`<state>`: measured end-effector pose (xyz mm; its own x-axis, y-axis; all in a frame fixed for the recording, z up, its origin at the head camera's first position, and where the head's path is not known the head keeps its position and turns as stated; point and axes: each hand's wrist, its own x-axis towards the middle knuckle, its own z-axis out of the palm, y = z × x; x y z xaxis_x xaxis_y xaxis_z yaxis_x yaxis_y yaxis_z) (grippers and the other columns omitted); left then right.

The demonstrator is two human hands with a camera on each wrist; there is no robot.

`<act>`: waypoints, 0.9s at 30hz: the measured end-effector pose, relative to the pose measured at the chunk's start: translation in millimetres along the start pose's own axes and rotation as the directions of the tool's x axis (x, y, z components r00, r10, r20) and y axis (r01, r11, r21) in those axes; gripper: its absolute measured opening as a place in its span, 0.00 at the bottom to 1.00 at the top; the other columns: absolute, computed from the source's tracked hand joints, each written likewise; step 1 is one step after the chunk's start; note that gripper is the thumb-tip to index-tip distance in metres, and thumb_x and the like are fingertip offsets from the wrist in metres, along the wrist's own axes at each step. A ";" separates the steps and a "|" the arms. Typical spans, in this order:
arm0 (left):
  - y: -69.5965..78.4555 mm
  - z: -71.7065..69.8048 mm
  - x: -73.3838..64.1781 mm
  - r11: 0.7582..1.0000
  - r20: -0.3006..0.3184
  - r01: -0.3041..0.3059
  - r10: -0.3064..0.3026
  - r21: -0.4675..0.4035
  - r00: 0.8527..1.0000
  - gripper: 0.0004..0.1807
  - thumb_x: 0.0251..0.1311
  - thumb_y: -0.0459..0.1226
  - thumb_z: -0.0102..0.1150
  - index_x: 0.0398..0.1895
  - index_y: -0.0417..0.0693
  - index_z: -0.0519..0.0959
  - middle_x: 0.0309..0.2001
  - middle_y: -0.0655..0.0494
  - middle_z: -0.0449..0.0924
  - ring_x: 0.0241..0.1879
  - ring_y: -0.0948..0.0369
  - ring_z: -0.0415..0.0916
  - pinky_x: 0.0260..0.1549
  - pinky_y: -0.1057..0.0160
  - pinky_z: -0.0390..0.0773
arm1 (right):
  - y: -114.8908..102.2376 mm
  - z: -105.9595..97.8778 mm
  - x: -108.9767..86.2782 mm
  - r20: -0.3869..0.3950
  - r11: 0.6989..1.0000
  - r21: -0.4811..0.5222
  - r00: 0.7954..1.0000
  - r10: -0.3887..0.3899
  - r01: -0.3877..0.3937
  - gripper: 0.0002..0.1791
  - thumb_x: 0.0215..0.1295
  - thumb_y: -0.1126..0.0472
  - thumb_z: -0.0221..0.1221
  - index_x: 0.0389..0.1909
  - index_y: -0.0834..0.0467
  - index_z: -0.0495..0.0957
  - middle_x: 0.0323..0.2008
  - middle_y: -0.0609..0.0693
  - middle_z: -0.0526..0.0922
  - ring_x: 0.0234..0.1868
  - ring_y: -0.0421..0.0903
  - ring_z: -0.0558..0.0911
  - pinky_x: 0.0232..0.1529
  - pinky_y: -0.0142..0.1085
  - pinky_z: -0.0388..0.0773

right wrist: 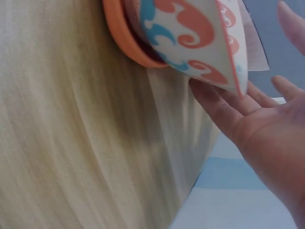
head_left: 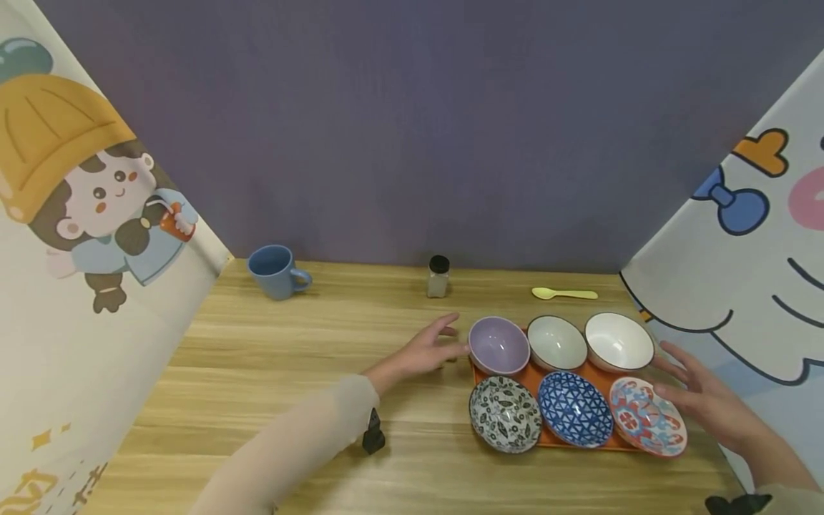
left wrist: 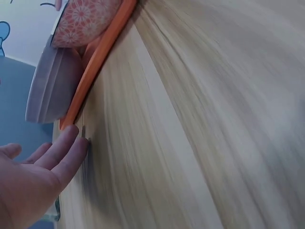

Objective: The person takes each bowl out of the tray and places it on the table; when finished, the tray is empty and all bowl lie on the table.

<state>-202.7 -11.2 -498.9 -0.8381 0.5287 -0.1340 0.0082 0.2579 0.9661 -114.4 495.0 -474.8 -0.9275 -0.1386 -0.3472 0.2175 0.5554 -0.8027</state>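
Note:
An orange tray [head_left: 533,376] carries several bowls in two rows. Its back row holds a purple bowl [head_left: 498,346], a pale grey-green bowl [head_left: 557,343] and a white bowl [head_left: 619,342]. In front stand a black-and-white leaf-patterned bowl [head_left: 505,415], a blue-and-white bowl [head_left: 576,409] and a red-and-blue patterned bowl [head_left: 648,416]. My left hand [head_left: 425,348] reaches to the purple bowl's left side with fingers extended. On the right, my right hand [head_left: 714,400] is beside the patterned bowl [right wrist: 200,38], its fingers stretched out near the rim; firm contact is unclear.
At the back left of the wooden table [head_left: 257,400] stands a blue mug [head_left: 275,273]. A black-capped glass jar [head_left: 438,277] is behind my left hand. The yellow spoon [head_left: 564,294] lies behind the bowls. Printed panels flank the table, and a dark wall [head_left: 412,129] rises at the back.

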 end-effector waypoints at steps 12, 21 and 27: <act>-1.0 17.3 16.8 0.996 0.024 0.042 -0.040 -0.077 0.999 0.45 0.66 0.43 0.67 0.82 0.53 0.55 0.70 0.40 0.69 0.48 0.50 0.85 0.42 0.53 0.90 | 7.6 1.9 3.8 0.026 0.995 0.095 1.000 -0.011 0.008 0.50 0.79 0.57 0.54 0.82 0.34 0.26 0.79 0.73 0.36 0.57 0.25 0.73 0.50 0.31 0.82; -0.9 21.1 20.1 0.993 0.042 0.057 -0.053 -0.102 0.998 0.45 0.64 0.39 0.69 0.81 0.52 0.57 0.69 0.39 0.69 0.53 0.49 0.82 0.43 0.52 0.90 | 14.9 1.3 4.6 0.038 0.992 0.128 0.999 0.003 -0.008 0.47 0.79 0.56 0.53 0.83 0.34 0.30 0.83 0.62 0.38 0.59 0.21 0.71 0.49 0.28 0.82; 1.2 22.5 21.8 0.980 0.028 0.093 -0.089 -0.177 0.996 0.44 0.63 0.34 0.69 0.80 0.49 0.59 0.67 0.38 0.71 0.46 0.46 0.86 0.44 0.49 0.90 | 21.0 -0.6 4.5 0.042 0.992 0.127 0.999 0.009 -0.015 0.47 0.79 0.56 0.53 0.82 0.33 0.31 0.84 0.56 0.40 0.55 0.16 0.66 0.50 0.27 0.82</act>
<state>-208.7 18.9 -505.6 -0.8200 0.5259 -0.2258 -0.1663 0.1587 0.9732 -114.2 506.5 -493.0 -0.9119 -0.1675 -0.3746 0.2680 0.4484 -0.8527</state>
